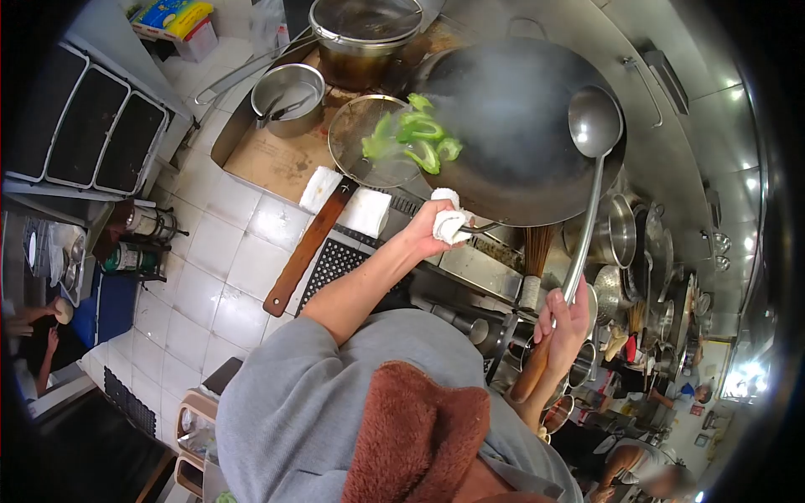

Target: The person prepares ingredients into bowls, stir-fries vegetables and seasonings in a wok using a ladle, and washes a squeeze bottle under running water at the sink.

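Observation:
My left hand (434, 228) is closed round a folded white cloth (449, 220) wrapped on the handle of a large dark wok (478, 186). Steam or smoke hangs over the wok. My right hand (563, 320) grips a long metal ladle (594, 210) near its wooden end, and the ladle's bowl is over the wok's right side. Several green pepper pieces (423, 130) show at the wok's left rim, overlapping a round strainer (345, 126); whether they are in the air or resting I cannot tell. The strainer's wooden handle (310, 243) points towards me.
Left of the wok stand a lidded pot (366, 63) and a small metal pot (289, 96) with utensils inside. White folded cloths (366, 211) lie by the counter edge. A bamboo brush (537, 251) and metal pans (620, 230) are at right. Other people (637, 465) stand further off.

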Tool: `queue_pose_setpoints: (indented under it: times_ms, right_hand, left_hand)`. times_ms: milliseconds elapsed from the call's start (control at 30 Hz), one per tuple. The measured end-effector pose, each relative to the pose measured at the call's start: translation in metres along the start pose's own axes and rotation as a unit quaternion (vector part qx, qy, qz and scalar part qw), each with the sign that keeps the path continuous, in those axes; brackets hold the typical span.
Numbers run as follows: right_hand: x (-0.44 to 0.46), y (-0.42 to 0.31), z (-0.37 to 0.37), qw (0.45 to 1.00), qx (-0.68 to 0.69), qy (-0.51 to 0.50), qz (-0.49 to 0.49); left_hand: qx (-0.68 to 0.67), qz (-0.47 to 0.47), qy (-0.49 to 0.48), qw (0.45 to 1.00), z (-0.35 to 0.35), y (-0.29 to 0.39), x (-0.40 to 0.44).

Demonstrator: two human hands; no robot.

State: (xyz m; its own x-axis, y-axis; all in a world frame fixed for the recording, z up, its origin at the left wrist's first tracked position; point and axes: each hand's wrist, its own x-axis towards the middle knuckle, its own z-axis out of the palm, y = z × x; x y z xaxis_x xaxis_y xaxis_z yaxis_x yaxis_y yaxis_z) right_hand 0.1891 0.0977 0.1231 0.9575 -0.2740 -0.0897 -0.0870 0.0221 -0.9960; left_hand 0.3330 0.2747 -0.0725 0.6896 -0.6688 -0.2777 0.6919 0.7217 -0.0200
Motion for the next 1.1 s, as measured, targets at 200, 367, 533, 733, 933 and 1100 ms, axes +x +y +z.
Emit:
queue_pose_setpoints:
  times_ms: [200, 367, 533, 733, 933, 1100]
  right_hand:
    - [0.002, -0.014, 0.024, 0.999, 0.018, -0.025, -0.009]
    - [0.000, -0.016, 0.048, 0.999, 0.020, -0.029, -0.022]
    - [0.001, -0.012, 0.057, 0.998, 0.049, -0.030, -0.027]
    - [0.001, -0.011, 0.061, 0.998, 0.052, -0.014, -0.029]
    - [0.004, -0.013, 0.063, 0.999, 0.034, -0.003, -0.034]
    - [0.012, -0.012, 0.061, 0.999, 0.032, 0.006, -0.037]
  left_hand:
    - [-0.055, -0.019, -0.035, 0.998, -0.010, 0.000, 0.005]
    - [-0.108, -0.044, -0.133, 0.984, -0.033, 0.000, 0.017]
    - [-0.175, -0.088, -0.185, 0.963, -0.034, -0.002, 0.023]
    - [-0.130, -0.064, -0.186, 0.972, -0.028, -0.001, 0.019]
    - [-0.146, -0.119, -0.160, 0.969, -0.013, 0.000, 0.025]
    - [-0.115, -0.074, -0.112, 0.984, -0.006, -0.008, 0.059]
